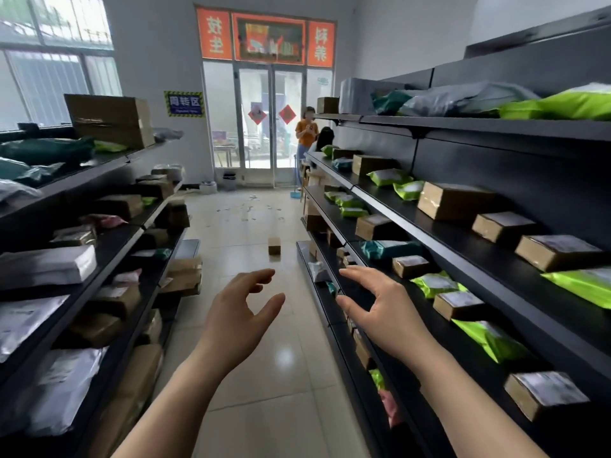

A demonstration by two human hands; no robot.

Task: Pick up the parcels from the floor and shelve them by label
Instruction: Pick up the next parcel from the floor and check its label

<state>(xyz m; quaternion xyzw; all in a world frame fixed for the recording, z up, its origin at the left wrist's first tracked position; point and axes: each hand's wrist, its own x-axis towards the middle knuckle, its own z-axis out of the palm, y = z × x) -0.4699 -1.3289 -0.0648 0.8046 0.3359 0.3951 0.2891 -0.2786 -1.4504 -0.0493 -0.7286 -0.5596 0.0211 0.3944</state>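
A small brown cardboard parcel (274, 245) stands alone on the tiled aisle floor, some way ahead of me. My left hand (239, 310) is stretched forward over the aisle, fingers spread, holding nothing. My right hand (380, 305) reaches forward beside it, also spread and empty, hovering near the edge of the right shelf rack (489, 246). Both hands are well short of the parcel. Dark shelves on both sides carry brown boxes and green, grey and white mail bags.
The left shelf rack (109, 246) and the right one bound a narrow tiled aisle. Scraps of paper (248, 208) litter the floor farther on. Two people (305, 133) stand at the far right by the glass door (271, 127).
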